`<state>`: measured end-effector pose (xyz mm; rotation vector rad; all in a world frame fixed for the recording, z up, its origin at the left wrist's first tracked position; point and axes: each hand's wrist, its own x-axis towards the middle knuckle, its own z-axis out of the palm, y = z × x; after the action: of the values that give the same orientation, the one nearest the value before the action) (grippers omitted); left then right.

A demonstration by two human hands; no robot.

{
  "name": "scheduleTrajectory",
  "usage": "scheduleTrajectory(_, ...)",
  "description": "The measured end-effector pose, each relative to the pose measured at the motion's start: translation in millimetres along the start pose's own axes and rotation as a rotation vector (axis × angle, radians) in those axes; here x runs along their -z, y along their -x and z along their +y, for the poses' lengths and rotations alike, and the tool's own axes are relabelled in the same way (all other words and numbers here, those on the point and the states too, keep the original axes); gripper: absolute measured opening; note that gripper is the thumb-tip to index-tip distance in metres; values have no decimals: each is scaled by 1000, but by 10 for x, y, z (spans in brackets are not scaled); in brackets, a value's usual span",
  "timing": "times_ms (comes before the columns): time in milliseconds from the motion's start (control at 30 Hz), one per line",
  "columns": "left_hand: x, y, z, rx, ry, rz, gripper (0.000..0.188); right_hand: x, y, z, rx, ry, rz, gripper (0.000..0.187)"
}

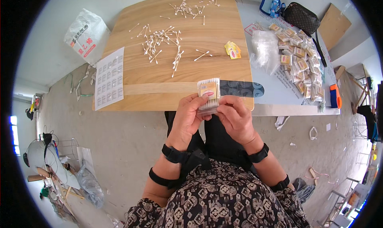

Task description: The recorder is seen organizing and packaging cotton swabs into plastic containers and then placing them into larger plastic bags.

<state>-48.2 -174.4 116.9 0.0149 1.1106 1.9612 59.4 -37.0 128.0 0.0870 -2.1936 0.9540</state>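
Observation:
A clear pack of cotton swabs (209,91) with a yellow card inside is held over the table's near edge. My left hand (190,113) grips it from the left, thumb on its front. At its lower right corner, the fingertips of my right hand (236,118) pinch the edge of the clear wrapping. Beyond the hands, loose cotton swabs (157,40) lie scattered on the wooden table (159,74), with a second heap of swabs (185,8) farther back. A small stack of yellow cards (232,50) rests to the right of them.
On the grey side table, filled swab packs (299,62) are piled beside clear plastic bags (265,50). A blue bottle (271,4), a dark pouch (301,18) and an orange-and-blue tape roll (335,96) surround them. A label sheet (109,79) overhangs the wooden table's left edge.

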Motion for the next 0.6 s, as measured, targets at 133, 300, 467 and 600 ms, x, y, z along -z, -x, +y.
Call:
scheduleTrajectory(133, -95, 85, 71, -83, -151, 63, 21, 19, 134, -74, -670, -585, 80, 15)
scheduleTrajectory(300, -131, 171, 59, -233, -339, -3, 20, 99, 123, 34, -871, -802, -115, 11)
scheduleTrajectory(467, -322, 296, 106, -410, -301, -99, 16, 67, 71, -33, -759, -897, -24, 8)
scheduleTrajectory(600, -259, 327, 91, -465, -349, -190, 19, 68, 93, -31, -756, -901, -33, 6)
